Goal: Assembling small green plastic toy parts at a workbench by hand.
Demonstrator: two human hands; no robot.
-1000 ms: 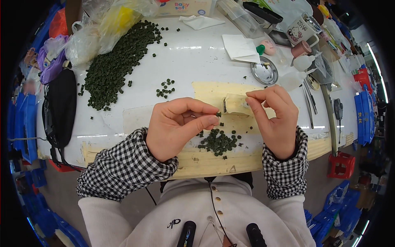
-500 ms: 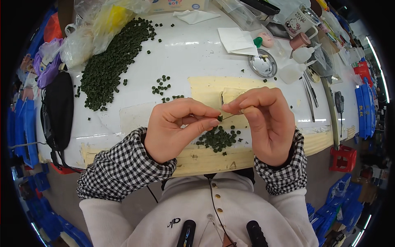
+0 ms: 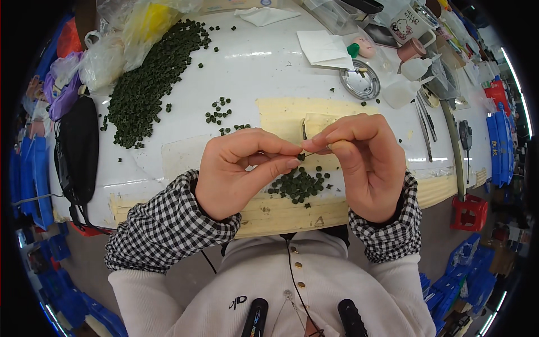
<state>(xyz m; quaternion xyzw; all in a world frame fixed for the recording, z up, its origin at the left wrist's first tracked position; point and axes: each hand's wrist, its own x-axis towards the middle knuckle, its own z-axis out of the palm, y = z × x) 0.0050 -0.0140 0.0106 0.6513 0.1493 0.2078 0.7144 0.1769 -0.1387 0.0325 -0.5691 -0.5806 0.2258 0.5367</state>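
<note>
Between the thumb and forefinger of my left hand [image 3: 233, 177] is a small dark green piece [image 3: 301, 157], mostly covered by the fingertips. My right hand [image 3: 371, 168] pinches a thin needle-like rod [image 3: 316, 153], whose tip reaches the green piece. Whether the tip goes into the piece or only touches it, I cannot tell. Both hands are closed and face each other just over the table. Beneath them lies a small pile of the same dark green pieces [image 3: 298, 186].
A large heap of green pieces [image 3: 149, 84] spreads at the left, beside plastic bags [image 3: 106, 62] and a black pouch [image 3: 77, 151]. Further right stand a round metal dish [image 3: 360, 81], squeeze bottles [image 3: 400, 95], tweezers [image 3: 423, 132] and a mug [image 3: 410, 27]. White paper [image 3: 323, 49] lies at the back.
My right hand has shifted very slightly, and the rod now lies a little higher against the green piece. The left hand keeps its pinch. The whole view has shifted a little.
</note>
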